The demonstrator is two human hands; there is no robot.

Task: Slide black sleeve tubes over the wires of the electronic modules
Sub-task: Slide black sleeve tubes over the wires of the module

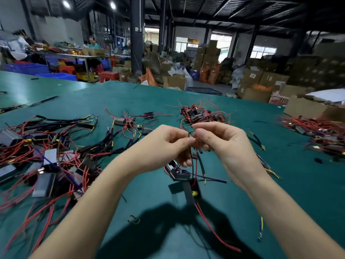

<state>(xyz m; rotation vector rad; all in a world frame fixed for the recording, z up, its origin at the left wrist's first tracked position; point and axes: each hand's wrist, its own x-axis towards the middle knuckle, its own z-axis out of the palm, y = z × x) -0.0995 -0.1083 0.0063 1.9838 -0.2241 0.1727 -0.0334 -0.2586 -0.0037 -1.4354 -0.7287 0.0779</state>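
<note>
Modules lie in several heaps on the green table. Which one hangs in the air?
The black module dangling by its wires below the hands; the others all lie on the table.

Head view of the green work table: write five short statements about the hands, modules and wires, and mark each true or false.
1. Both hands pinch thin wires above the green table. True: left hand, right hand.
2. A small black electronic module hangs below the hands on its wires. True.
3. The table top is red. False: it is green.
4. The pile of modules with red wires and black sleeve tubes lies to the person's left. True.
5. The right hand rests flat on the table. False: it is raised, fingers curled on the wires.
</note>
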